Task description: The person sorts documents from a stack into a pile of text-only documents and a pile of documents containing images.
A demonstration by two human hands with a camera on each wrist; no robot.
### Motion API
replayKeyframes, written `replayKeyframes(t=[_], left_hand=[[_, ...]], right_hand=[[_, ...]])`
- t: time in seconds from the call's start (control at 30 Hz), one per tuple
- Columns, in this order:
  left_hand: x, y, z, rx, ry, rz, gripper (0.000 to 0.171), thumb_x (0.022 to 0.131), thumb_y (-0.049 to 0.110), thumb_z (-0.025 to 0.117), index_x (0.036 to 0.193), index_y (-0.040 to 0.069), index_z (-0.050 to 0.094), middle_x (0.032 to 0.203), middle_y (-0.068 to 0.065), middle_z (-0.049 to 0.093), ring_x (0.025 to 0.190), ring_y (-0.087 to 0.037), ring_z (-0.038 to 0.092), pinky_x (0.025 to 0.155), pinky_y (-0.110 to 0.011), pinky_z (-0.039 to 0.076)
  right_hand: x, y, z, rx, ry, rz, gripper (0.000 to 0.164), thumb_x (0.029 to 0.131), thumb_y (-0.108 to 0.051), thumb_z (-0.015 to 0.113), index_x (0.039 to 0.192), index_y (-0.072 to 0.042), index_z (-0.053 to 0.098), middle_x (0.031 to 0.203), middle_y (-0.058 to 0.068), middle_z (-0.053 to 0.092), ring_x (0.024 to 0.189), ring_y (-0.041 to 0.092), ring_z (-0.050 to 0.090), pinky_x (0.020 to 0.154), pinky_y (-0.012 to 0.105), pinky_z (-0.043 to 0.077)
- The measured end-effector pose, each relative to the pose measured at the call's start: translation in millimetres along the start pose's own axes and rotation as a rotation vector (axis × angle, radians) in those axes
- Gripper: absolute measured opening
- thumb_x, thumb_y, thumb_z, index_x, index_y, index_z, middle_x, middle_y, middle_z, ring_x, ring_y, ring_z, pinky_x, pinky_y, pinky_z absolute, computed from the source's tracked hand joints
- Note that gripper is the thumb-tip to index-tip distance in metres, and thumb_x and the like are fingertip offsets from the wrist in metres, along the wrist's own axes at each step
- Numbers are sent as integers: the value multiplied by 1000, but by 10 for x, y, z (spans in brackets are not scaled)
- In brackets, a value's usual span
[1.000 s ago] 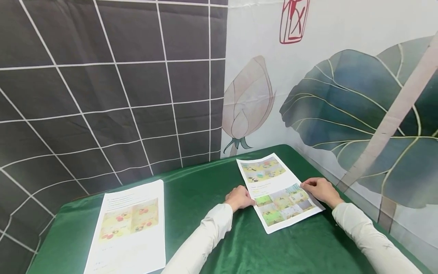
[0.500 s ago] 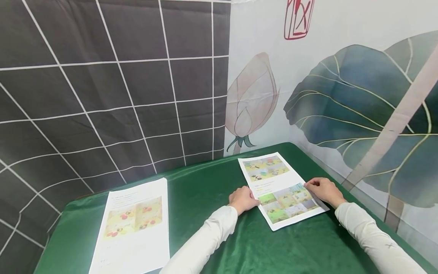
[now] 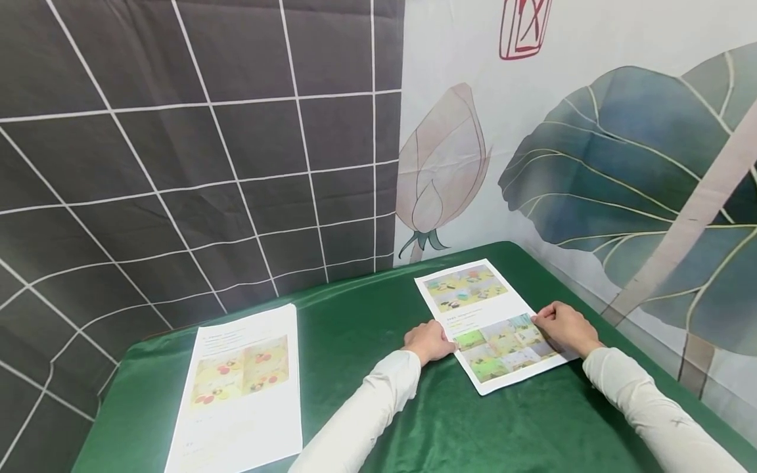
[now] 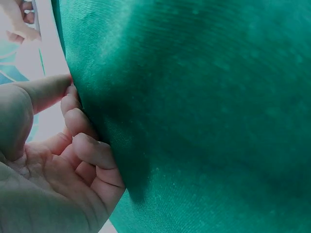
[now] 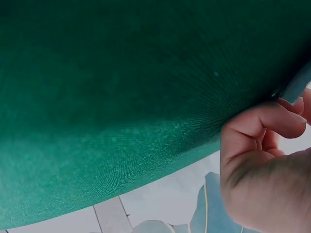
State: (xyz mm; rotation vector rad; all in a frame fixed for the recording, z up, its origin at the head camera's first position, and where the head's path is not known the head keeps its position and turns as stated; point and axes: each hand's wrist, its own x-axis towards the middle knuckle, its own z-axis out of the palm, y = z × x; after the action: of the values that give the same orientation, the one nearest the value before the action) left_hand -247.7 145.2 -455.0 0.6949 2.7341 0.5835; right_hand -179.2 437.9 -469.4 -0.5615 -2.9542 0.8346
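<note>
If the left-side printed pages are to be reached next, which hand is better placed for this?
Probably the left hand: it holds the left edge of the right-side pages, facing the left-side pages. The right hand holds the opposite edge, farther away.

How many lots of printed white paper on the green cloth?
2: the left paper, and the right paper between the left hand and right hand; sheets underneath may be hidden.

The left hand (image 4: pixel 60 167) is pinching the edge of the white paper (image 4: pixel 51 58) beside green cloth (image 4: pixel 204 111), while the right hand (image 4: pixel 18 22) is showing at upper left.
</note>
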Motion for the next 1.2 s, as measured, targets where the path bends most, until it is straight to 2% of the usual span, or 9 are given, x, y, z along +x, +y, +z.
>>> replayKeyframes(t=[0.33, 0.53, 0.83, 1.2], left_hand=[[-10, 11, -40, 22, -20, 0, 27, 84, 42, 65, 70, 18, 63, 71, 5, 60, 66, -13, 53, 60, -32, 39], [12, -6, 0, 32, -11, -3, 28, 84, 43, 65, 71, 19, 63, 71, 6, 59, 67, -12, 53, 61, -32, 39], [-10, -2, 42, 34, -1, -12, 31, 85, 44, 64, 68, 19, 57, 66, 7, 54, 64, -12, 51, 60, -31, 38], [-48, -6, 58, 22, 24, -2, 29, 87, 42, 63, 70, 19, 58, 67, 6, 54, 65, -12, 51, 62, -31, 38]], right_hand=[[36, -21, -9, 2, 24, -46, 36, 91, -38, 58, 104, -4, 58, 89, 9, 58, 77, 23, 54, 64, 36, 35], [47, 4, -11, 25, 33, -71, 37, 91, -38, 59, 103, -3, 60, 86, 8, 58, 75, 21, 53, 64, 33, 36], [37, 51, 20, 36, 8, -47, 38, 92, -40, 58, 104, -4, 57, 87, 8, 58, 76, 21, 53, 64, 34, 34], [5, 33, 43, 15, 35, -44, 37, 92, -39, 57, 104, -4, 58, 89, 9, 59, 77, 22, 54, 65, 34, 36]])
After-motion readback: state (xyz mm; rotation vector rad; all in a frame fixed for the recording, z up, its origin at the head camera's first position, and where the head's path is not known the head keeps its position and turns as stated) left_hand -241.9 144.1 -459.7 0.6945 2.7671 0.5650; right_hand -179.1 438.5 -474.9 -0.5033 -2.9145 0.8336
